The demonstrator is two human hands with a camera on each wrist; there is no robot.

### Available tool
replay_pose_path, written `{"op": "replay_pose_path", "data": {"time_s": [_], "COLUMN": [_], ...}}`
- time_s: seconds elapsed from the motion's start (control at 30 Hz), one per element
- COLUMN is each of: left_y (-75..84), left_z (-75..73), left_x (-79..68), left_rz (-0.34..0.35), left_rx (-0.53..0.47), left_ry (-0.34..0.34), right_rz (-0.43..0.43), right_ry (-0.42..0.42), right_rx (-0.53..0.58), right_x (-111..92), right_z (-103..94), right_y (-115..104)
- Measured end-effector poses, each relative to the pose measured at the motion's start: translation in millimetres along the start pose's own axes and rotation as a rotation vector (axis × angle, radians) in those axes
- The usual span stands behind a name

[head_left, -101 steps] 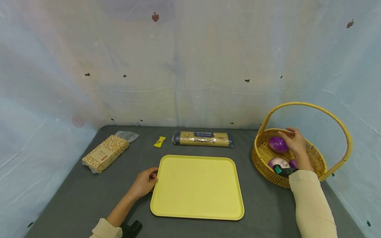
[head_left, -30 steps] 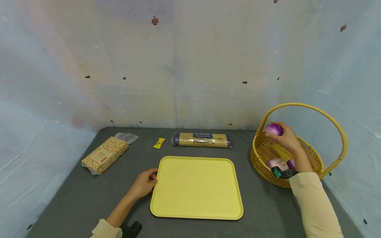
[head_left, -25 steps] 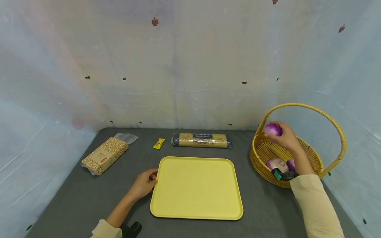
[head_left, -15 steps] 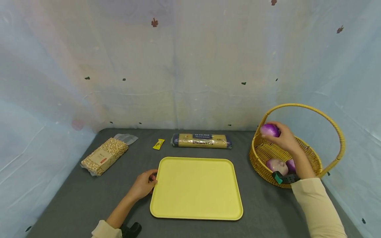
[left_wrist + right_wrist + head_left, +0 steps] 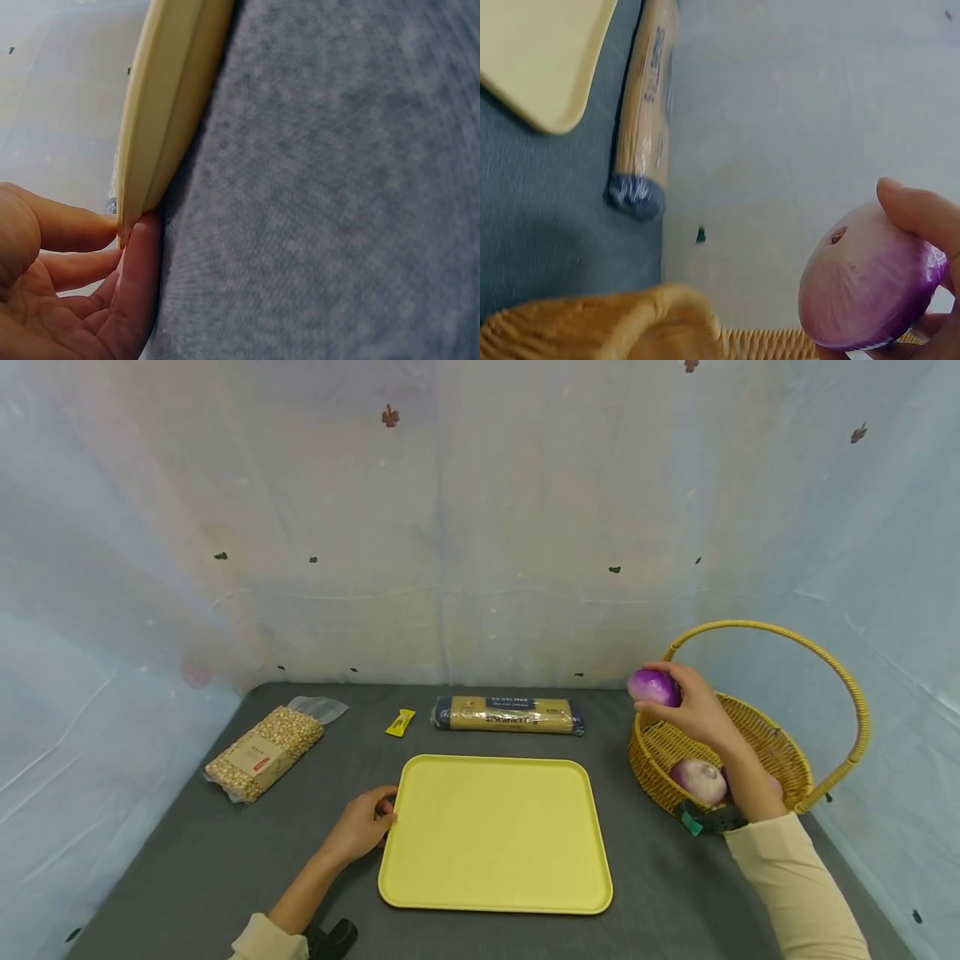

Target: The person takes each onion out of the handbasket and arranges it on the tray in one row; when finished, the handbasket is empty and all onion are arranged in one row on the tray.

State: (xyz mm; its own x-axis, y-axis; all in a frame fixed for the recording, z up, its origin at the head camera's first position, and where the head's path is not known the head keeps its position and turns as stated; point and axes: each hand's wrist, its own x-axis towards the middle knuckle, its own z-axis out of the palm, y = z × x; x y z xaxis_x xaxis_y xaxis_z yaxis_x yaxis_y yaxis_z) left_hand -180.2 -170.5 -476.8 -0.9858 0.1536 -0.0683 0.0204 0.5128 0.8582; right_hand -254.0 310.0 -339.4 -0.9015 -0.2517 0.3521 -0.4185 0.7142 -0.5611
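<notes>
A purple onion [image 5: 654, 687] is held between the thumb and fingers of my right hand [image 5: 693, 703], above the left rim of the wicker basket [image 5: 651, 768]. In the right wrist view the same onion [image 5: 866, 281] shows its pale root end. Down in the basket lies another onion [image 5: 699, 779], and a further one is mostly covered by my right wrist. My left hand [image 5: 360, 823] pinches the left edge of the yellow tray [image 5: 495, 835]. The left wrist view shows thumb and fingers of that hand [image 5: 82, 277] on the tray's rim [image 5: 169, 97].
Behind the tray lies a spaghetti packet [image 5: 510, 714], with a small yellow wrapped packet [image 5: 401, 722] to its left. A vacuum bag of pale kernels [image 5: 264, 753] rests at the far left. The basket's tall handle [image 5: 832, 662] arches up at the right. A pale curtain [image 5: 450, 527] hangs behind the table.
My right hand has lifted the onion from inside the basket and carried it left, over the rim. My left hand and the tray stay in place.
</notes>
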Motion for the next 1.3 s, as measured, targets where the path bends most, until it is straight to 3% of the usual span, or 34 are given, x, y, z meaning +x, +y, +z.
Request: {"op": "replay_pose_path", "data": {"time_s": [0.7, 1.3], "left_y": [3.2, 1.7], "left_z": [-0.6, -1.1], "left_x": [-0.6, -0.3], "left_rz": [0.002, 0.003], "left_rx": [0.013, 0.036], "left_ry": [0.010, 0.003], "right_rz": [-0.181, -0.337], "right_ry": [-0.045, -0.136], "right_rx": [0.063, 0.106], "right_x": [6.1, 16.0], "right_z": [35.0, 91.9], "right_y": [-52.8, -82.9]}}
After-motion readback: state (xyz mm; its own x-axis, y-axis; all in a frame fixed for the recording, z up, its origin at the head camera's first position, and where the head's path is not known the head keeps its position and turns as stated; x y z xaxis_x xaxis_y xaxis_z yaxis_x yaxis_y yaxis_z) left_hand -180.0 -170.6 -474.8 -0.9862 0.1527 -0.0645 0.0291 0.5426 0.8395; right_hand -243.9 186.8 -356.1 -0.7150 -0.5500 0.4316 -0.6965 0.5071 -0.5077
